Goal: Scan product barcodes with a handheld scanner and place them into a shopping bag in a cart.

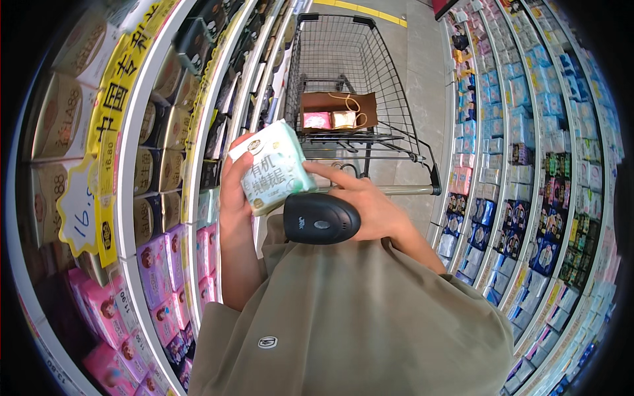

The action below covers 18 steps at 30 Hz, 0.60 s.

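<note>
My left hand (pixel 237 183) grips a pale green and white soft pack of sanitary pads (pixel 270 168) by its left side, with the printed face turned up. A black handheld barcode scanner (pixel 322 219) is held in my right hand (pixel 369 205), its rounded head just below and to the right of the pack. My right index finger stretches out to the pack's right edge. The scanner's handle is hidden beneath its head and my hand.
Ahead stands a black wire shopping cart (pixel 342 44) holding an open brown paper bag (pixel 364 106), with a pink pack (pixel 317 120) and a gold-toned pack (pixel 343 119) inside. Stocked shelves line the left (pixel 130 198) and right (pixel 500 198). A yellow stripe (pixel 364 11) crosses the floor.
</note>
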Available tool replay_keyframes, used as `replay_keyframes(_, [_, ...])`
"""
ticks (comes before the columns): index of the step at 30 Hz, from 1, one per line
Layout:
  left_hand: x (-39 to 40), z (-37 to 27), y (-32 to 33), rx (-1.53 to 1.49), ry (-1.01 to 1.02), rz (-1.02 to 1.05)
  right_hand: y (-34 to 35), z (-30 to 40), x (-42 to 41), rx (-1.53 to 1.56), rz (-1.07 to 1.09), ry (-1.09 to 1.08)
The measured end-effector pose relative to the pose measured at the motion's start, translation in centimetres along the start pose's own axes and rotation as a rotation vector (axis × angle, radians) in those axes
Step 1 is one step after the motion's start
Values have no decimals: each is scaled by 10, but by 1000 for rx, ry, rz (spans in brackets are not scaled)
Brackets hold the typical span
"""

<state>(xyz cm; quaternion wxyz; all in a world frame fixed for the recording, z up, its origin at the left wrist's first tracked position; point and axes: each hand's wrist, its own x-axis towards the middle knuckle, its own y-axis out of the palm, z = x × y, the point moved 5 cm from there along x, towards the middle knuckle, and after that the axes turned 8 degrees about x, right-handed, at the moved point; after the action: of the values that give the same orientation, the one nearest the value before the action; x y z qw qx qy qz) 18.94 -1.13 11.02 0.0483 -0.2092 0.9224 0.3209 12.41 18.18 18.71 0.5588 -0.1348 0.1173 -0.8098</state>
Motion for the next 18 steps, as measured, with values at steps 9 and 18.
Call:
replay_keyframes(9, [9,11,7,-11,-143,-18,-3,-6,-2,-37,-38,-15])
replay_keyframes(18, [16,49,21,244,-366,-33,-9,-14,-4,57,-8,-33])
